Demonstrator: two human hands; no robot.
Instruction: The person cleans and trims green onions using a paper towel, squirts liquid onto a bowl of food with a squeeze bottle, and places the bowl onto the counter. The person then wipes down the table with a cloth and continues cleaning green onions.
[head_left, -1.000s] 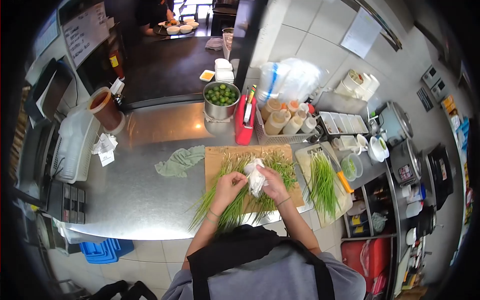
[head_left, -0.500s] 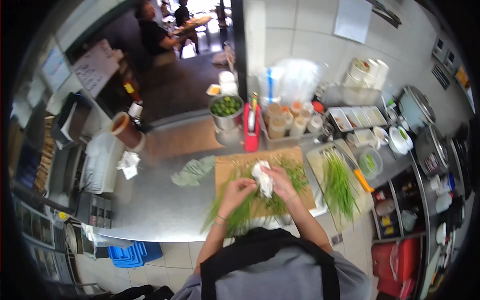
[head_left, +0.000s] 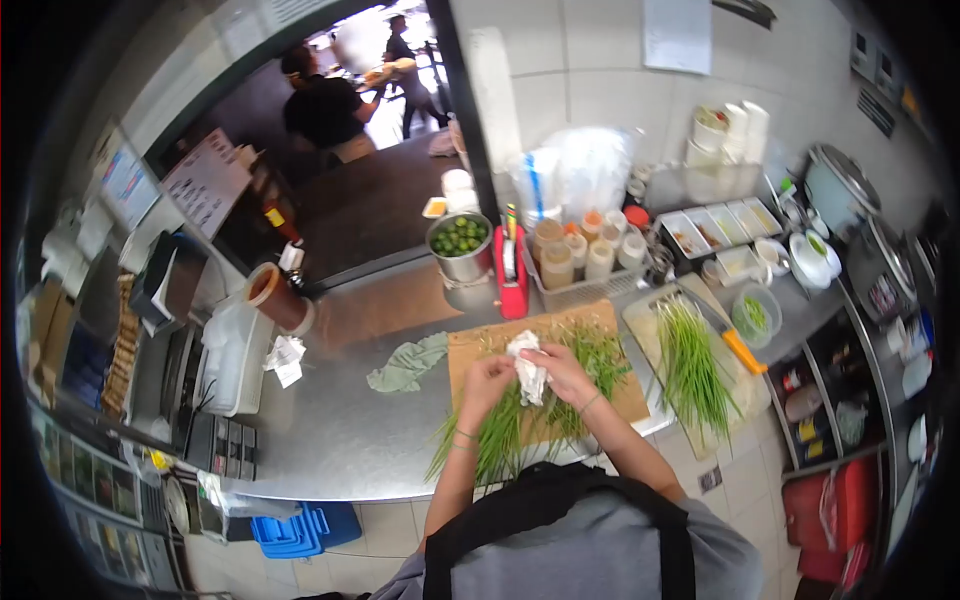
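Over a brown paper sheet point(head_left: 628, 392), my right hand point(head_left: 563, 372) grips a crumpled white paper towel point(head_left: 528, 368). My left hand point(head_left: 486, 384) is just left of it, thumb and fingers pinched together. Whatever is in that pinch, if anything, is too small to make out. Under and around both hands lie loose green chives point(head_left: 502, 440) and leafy green herbs point(head_left: 603, 365), spread across the sheet. To the right, a bunch of long green stalks point(head_left: 695, 370) rests on a pale cutting board point(head_left: 650, 318), beside a knife with an orange handle point(head_left: 742, 352).
A green cloth point(head_left: 408, 362) lies left of the paper on the steel counter point(head_left: 340, 430). Behind stand a metal pot of green limes point(head_left: 460, 236), a red dispenser point(head_left: 512, 275) and a basket of sauce bottles point(head_left: 590, 290). Two people point(head_left: 325, 110) are beyond the opening.
The view has swung slightly, shifting the counter right and down. My left fingers are nearer the white paper towel, which my right hand still grips. People beyond the opening have changed position.
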